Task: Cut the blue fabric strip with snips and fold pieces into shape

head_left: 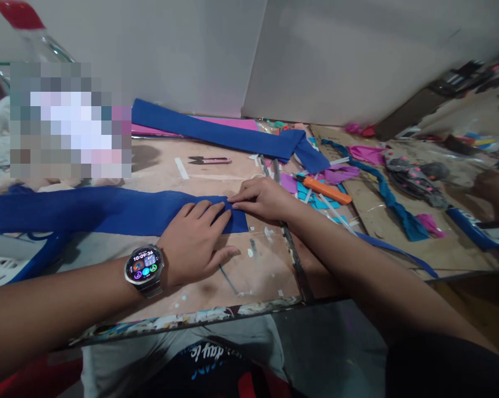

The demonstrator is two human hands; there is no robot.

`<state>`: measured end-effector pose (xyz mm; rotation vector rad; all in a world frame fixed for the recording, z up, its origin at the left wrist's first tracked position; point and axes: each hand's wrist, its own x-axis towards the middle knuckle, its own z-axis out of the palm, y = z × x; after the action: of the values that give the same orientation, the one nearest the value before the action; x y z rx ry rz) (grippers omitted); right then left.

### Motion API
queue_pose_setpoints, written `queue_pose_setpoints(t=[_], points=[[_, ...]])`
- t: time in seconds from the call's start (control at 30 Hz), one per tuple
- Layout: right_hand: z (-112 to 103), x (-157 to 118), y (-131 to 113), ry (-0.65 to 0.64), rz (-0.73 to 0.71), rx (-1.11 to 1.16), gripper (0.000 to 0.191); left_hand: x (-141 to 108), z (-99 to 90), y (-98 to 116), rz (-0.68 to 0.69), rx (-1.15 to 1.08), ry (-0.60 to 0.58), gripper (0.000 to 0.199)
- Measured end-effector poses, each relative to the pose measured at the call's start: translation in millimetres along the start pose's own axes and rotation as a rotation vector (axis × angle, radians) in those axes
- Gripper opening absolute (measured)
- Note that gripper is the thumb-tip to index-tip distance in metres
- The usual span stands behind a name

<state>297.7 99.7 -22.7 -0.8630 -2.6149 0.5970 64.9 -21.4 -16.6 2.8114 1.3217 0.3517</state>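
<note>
A long blue fabric strip (108,211) lies across the wooden table (269,271), its right end near the table's middle. My left hand (195,237), with a watch on the wrist, rests palm down on the strip with its fingers spread. At the strip's upper right edge, the thumb and fingers of my right hand (261,198) are pinched together on the fabric. Behind them lies a second blue strip (216,135), folded over at its right end.
Thread snips (210,160) lie behind my hands. An orange cutter (326,189) sits among scraps at right. Farther right are a twisted teal strip (385,190), pink cloth (367,155) and a blue-handled tool (473,228). A red-capped bottle (21,15) stands back left.
</note>
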Motion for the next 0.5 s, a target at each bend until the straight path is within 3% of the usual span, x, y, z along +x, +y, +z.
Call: queue_pose_setpoints(t=[0.5], points=[[1.3,0.6,-0.7,0.021,-0.027,-0.001,0.018,0.9,1.3,0.6,-0.058,0.026,-0.008,0.075]])
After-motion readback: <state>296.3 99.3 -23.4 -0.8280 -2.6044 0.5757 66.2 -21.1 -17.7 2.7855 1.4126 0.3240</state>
